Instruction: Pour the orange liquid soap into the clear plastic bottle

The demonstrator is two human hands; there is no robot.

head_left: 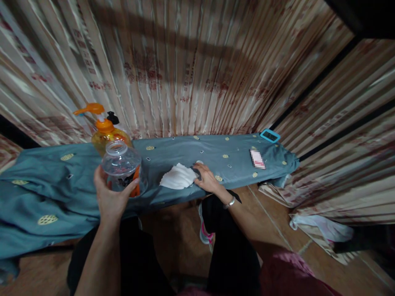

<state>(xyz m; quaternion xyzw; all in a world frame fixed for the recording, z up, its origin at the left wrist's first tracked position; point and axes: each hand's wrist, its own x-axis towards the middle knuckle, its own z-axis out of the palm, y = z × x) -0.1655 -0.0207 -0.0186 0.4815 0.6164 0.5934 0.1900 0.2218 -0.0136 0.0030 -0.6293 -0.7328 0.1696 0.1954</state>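
My left hand grips a clear plastic bottle with an open mouth and a dark and orange label, held upright above the blue-grey cloth. My right hand rests on that cloth, its fingers on a small dark item next to a crumpled white tissue. A small white cap lies just beyond the fingers. Whether the right hand pinches the dark item is unclear.
An orange pump bottle and a black-capped bottle stand behind the clear one. A blurred small pack and a teal-framed device lie at the right end. Striped curtains hang behind; a white bag lies on the floor.
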